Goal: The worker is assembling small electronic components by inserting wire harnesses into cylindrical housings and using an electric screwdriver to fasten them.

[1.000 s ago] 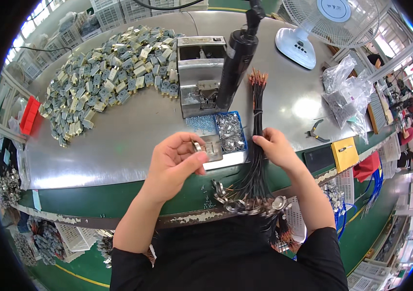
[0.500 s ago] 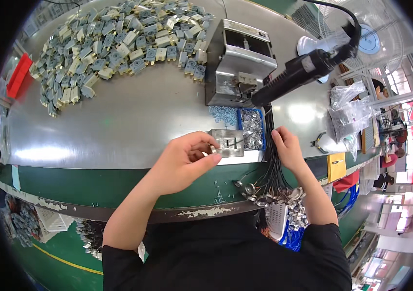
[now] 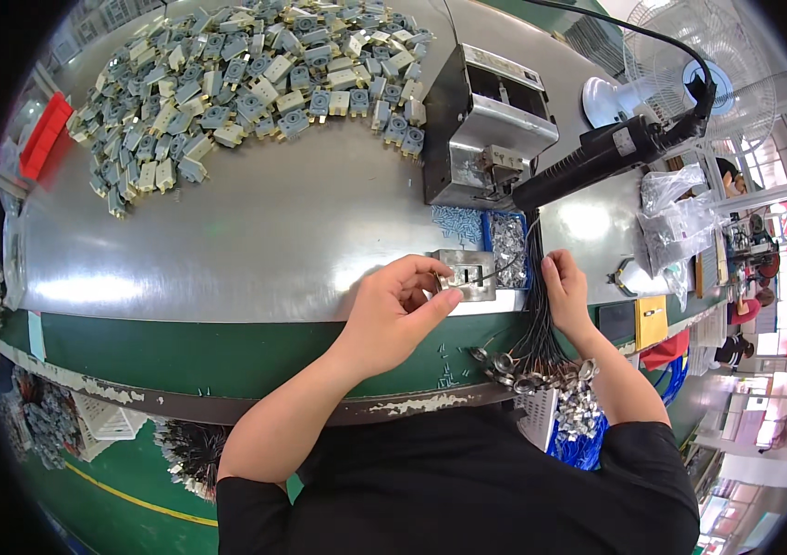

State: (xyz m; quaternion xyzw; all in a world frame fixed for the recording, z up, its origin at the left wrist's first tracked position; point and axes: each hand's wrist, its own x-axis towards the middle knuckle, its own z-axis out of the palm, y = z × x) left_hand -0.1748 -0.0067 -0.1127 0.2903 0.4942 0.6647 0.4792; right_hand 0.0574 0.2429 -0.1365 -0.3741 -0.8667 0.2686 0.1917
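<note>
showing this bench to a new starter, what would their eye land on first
Probably the sprawling heap of grey and cream parts at upper left, on the metal table. Next, the thick black cylinder slanting right of centre, beside the boxy metal machine. Nearer, the left hand is at a slotted metal block near the middle.

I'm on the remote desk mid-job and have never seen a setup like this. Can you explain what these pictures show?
There's no robot: these are a person's bare hands, seen from a wide fisheye camera on their head, looking down, so straight edges bend. The left hand is at a small metal block; what sits between its fingers is too small to make out. The right hand is beside a bundle of black wires; I can't tell whether it grips them. On the metal table are a heap of grey and cream parts, a boxy metal machine and a blue tray of shiny pieces.
</note>
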